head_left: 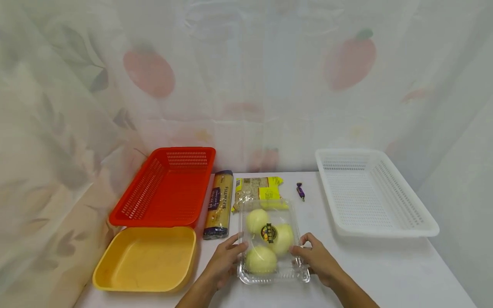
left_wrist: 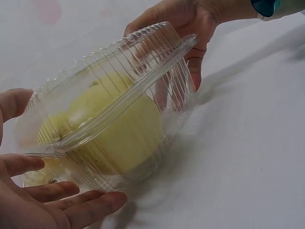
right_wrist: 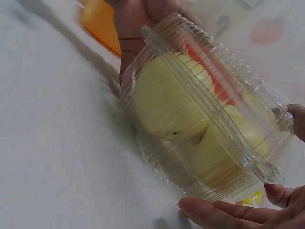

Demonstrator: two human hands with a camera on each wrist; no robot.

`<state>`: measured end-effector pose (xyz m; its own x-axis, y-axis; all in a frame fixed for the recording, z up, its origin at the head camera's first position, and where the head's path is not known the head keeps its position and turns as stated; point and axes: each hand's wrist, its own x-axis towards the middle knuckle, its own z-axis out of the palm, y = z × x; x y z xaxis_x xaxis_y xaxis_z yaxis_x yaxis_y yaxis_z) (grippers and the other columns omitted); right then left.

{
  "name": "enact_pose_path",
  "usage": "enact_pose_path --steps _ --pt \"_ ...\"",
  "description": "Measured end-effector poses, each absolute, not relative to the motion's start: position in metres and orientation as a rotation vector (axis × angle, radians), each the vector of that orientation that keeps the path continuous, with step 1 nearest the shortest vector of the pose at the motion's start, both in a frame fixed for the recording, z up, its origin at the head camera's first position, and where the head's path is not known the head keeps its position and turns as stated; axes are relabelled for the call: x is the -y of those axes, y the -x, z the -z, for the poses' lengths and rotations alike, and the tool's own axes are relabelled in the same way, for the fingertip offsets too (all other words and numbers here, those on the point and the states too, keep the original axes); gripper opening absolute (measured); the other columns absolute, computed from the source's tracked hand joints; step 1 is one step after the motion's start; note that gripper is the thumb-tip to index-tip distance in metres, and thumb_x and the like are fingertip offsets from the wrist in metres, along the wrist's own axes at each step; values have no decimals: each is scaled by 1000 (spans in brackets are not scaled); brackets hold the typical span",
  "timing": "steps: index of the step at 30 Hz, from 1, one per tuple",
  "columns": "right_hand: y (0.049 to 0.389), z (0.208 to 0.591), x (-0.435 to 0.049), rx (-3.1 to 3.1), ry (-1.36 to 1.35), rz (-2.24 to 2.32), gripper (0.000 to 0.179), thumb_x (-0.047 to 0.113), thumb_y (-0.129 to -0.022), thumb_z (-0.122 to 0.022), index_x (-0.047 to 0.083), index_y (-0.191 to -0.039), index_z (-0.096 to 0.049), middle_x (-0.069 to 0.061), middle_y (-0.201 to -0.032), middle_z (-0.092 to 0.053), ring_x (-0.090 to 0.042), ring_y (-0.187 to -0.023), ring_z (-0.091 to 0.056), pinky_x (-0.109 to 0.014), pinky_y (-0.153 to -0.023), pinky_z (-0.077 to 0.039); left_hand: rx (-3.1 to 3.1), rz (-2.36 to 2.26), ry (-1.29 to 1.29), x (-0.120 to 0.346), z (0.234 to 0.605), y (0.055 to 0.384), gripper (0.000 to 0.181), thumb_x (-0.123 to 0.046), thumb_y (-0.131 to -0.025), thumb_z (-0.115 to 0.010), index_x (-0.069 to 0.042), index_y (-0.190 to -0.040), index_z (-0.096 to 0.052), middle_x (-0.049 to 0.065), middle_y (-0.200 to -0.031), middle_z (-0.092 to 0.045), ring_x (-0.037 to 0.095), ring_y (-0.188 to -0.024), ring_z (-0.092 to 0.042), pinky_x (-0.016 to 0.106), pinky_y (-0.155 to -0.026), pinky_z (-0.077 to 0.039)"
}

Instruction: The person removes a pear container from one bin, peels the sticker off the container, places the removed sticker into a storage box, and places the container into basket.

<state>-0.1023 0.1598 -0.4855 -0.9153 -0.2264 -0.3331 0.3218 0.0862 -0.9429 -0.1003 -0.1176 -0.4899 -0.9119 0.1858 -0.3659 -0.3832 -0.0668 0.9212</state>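
Holding a clear box (head_left: 269, 278) of three pale yellow fruits (head_left: 261, 260), the left hand (head_left: 225, 260) and the right hand (head_left: 319, 262) pinch its two sides in their grip, near the front of the white tabletop (head_left: 377, 273). Behind it lie a yellow bag (head_left: 252, 187), a long pack (head_left: 219, 205) and a small purple candy (head_left: 300, 191). Farther out, a red basket (head_left: 179, 192) and a yellow tub (head_left: 148, 261) sit left, a white basket (head_left: 369, 196) right.
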Motion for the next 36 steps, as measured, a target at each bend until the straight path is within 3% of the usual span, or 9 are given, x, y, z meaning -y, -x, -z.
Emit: enact_pose_path --steps 10,21,36 --pt "104 485 -157 -2001 -118 1866 43 27 -87 -71 6 -97 -35 -10 -86 -62 -18 -68 -56 -33 -53 -50 -1842 -2030 204 119 490 102 71 -34 -92 -65 -3 -148 -35 24 -127 -47 34 -104 -54 44 -75 -52" --pt "105 488 -156 -2018 -136 1867 43 24 -87 -71 4 -98 -35 -12 -90 -65 -20 -70 -58 -34 -54 -50 -1881 -2011 175 121 493 106 69 -32 -93 -64 1 -147 -35 23 -130 -48 33 -103 -55 43 -68 -51" --pt "105 494 -155 -2038 -152 1861 42 27 -90 -69 3 -102 -35 -12 -93 -64 -23 -77 -60 -39 -60 -53 -1894 -2012 194 120 500 107 69 -34 -92 -65 -1 -146 -38 22 -124 -50 31 -97 -58 45 -70 -53"
